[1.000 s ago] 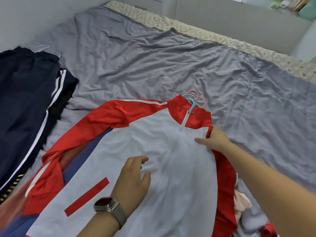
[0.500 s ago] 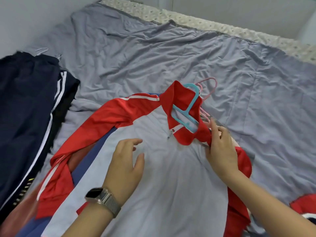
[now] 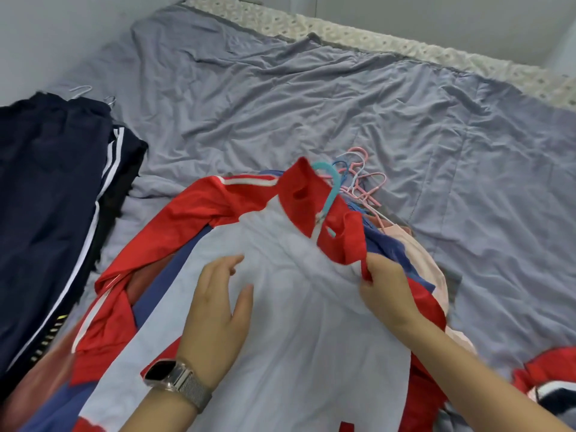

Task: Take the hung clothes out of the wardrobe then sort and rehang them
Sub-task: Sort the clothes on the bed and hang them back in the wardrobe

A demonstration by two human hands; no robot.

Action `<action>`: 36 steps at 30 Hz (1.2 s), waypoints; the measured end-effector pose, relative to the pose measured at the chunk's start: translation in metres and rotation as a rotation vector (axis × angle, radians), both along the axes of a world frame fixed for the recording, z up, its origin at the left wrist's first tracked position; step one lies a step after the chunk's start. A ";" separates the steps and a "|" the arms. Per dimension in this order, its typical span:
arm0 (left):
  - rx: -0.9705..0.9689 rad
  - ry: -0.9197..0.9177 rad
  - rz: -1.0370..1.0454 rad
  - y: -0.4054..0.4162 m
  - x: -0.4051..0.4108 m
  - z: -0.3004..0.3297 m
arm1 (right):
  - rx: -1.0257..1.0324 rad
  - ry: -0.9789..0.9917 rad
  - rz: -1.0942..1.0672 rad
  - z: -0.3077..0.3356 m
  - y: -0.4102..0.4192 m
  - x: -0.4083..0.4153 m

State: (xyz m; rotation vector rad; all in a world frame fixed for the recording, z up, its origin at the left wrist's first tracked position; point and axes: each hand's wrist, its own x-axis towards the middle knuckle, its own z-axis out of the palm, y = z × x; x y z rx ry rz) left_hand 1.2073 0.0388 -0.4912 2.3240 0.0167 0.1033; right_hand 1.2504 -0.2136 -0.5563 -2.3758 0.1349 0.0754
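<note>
Burying hangers, red jacket

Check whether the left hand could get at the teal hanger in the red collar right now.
Probably yes: the left hand lies open on the jacket, holding nothing, and the teal hanger shows uncovered at the collar, with only flat fabric between them.

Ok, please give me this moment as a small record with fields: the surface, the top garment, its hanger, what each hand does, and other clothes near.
surface: bed with grey sheet
top garment: red and white jacket, lying flat on a pile
hanger: teal hanger in the collar; pink hangers behind it
left hand: open, resting on the white front
right hand: pinches the red edge near the collar
other clothes: navy trousers with white stripes at the left
</note>
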 end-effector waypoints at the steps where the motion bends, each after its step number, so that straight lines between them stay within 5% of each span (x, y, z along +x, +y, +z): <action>1: 0.002 -0.035 -0.013 0.003 0.003 0.004 | 0.044 0.054 0.053 0.010 -0.001 -0.009; 5: 0.174 -0.149 -0.096 0.013 0.017 0.020 | 0.233 0.290 0.319 0.056 -0.006 -0.050; 9: 0.424 -0.042 -0.191 0.016 0.016 0.026 | 0.270 0.406 0.444 0.076 -0.015 -0.073; 13: 0.471 0.113 -0.108 0.012 0.000 0.023 | 0.371 0.443 0.503 0.089 -0.016 -0.082; 18: 0.497 0.189 -0.048 0.011 -0.014 0.027 | 0.413 0.059 -0.086 0.069 -0.037 -0.039; 20: 0.506 0.205 -0.027 0.013 -0.018 0.028 | 0.324 0.103 -0.227 0.061 -0.043 -0.014; 23: 0.502 0.226 0.001 0.015 -0.024 0.032 | 0.086 0.236 -0.040 0.055 -0.038 0.001; 28: 0.456 0.254 0.090 0.016 -0.030 0.046 | 0.316 0.759 0.493 0.106 0.005 -0.043; 31: 0.425 0.280 0.118 0.016 -0.033 0.065 | 0.214 0.631 0.574 0.123 0.009 -0.080; 36: 0.340 0.298 0.048 0.004 -0.054 0.119 | 0.128 0.177 0.301 0.155 0.007 -0.133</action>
